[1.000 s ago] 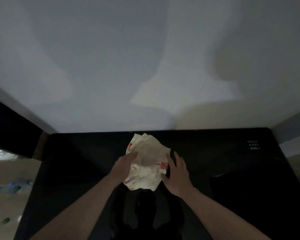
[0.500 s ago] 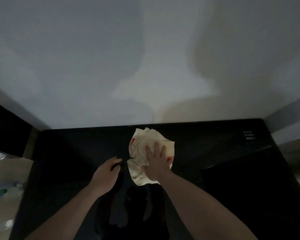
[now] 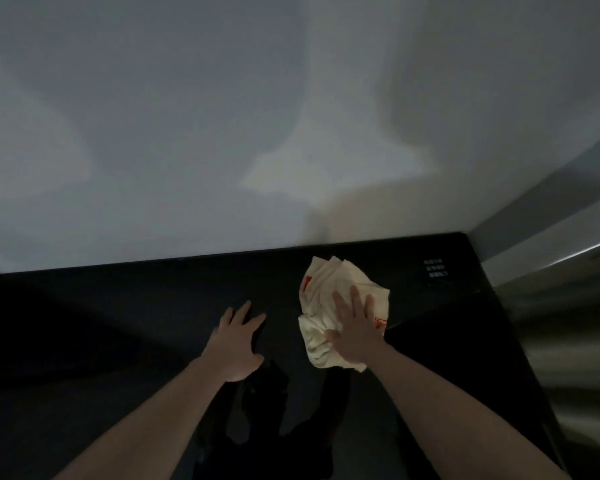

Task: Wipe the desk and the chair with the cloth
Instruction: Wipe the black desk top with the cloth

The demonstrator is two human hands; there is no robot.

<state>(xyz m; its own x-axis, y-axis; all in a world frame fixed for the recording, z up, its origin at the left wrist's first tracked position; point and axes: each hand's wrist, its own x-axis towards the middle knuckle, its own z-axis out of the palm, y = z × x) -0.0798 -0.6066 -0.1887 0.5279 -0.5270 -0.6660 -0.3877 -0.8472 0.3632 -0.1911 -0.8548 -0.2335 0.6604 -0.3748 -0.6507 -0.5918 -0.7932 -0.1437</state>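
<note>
The cloth [image 3: 329,299] lies on the black desk [image 3: 136,323], near the back right corner, and it has slid further right than a moment ago. The right hand [image 3: 355,332] presses flat on it with straight, spread fingers. The left hand [image 3: 238,344] was curled before; now it rests on the desk with fingers spread wide, holding nothing. The cloth is soft, cream, crumpled, with red marks. The desk is smooth and shiny. A pale wall [image 3: 222,116] stands behind it.

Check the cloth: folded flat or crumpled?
Crumpled. The cloth lies bunched in uneven creases on the black desk under the flat right hand.
</note>
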